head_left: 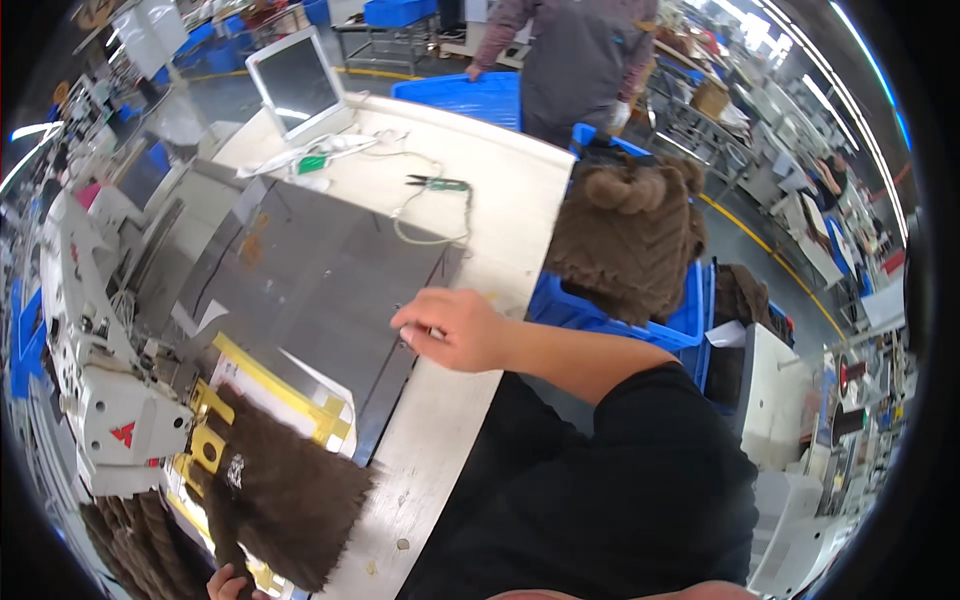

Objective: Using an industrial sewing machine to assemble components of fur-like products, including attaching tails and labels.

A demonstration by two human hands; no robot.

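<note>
My right hand [455, 328] hovers over the near edge of the grey plate [300, 265], with its thumb and fingers curled together. Whatever it may hold is too small to make out. At the lower edge, my left hand [230, 584] shows only its fingertips, closed on the end of a narrow strip of dark brown fur fabric [290, 490]. That fabric lies on the white table under the yellow clamp [208, 445] of a white sewing machine [130, 425]. A white template with yellow edging [325, 420] sits beside the fabric.
Green-handled thread snips [445, 185], cables and a white-framed screen [297, 80] are on the table's far part. Blue crates [690, 310] piled with brown fur pieces [630, 235] stand to the right. A person in a grey apron [585, 60] stands beyond. More fur [140, 545] lies lower left.
</note>
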